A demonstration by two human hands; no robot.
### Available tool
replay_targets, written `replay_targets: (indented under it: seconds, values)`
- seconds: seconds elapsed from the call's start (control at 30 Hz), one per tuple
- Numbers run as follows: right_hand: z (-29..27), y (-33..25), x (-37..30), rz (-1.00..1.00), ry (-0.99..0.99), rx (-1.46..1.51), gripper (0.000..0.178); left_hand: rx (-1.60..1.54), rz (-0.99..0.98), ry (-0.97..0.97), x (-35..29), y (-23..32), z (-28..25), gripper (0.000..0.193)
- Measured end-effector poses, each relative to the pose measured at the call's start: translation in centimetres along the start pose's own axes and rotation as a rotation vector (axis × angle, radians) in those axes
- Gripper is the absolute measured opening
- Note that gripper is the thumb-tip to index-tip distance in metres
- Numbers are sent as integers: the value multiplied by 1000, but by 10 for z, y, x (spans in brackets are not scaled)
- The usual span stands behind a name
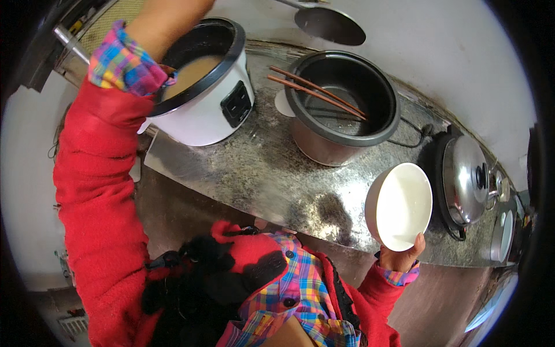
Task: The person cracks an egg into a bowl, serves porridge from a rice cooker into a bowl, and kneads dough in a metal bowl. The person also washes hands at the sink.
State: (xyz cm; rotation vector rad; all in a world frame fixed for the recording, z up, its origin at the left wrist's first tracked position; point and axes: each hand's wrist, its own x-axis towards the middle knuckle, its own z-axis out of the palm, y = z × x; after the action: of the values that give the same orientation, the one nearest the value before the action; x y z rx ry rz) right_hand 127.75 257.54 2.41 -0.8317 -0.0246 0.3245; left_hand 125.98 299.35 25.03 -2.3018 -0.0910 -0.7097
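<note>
Item: one white bowl (404, 202), tilted, by the front edge of the metal counter (277, 173); the right hand (399, 258) clasps it, thumb at the rim. We judge that a slackened thumb could drop it. 
Item: left hand, beyond the upper edge (its grip we cannot tell). 
Item: white cooker (193, 124) with pale liquid (199, 69); the plaid cuff (127, 63), should that arm sink, could get wet. 
Item: chopsticks (295, 88) on a dark pot (324, 149); we see a knock dislodging them.

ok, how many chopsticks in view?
2. Both chopsticks rest side by side over the left rim of the dark-lined open pot, their far ends inside it. Others could be hidden behind the left red sleeve.
</note>
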Motion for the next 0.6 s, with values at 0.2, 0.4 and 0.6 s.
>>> replay_targets:
  seconds: [0.2, 0.4, 0.6]
  values:
    - [29, 12, 5, 19, -31, -57, 59, -589, -329, -396, -73, -105, 8, 18]
    - [79, 31, -3, -90, 101, -95, 58, -766, -617, -539, -153, -168, 28, 18]
    - [141, 70, -12, -155, 212, -64, 53, -241, -205, -365, -181, -169, 69, 18]
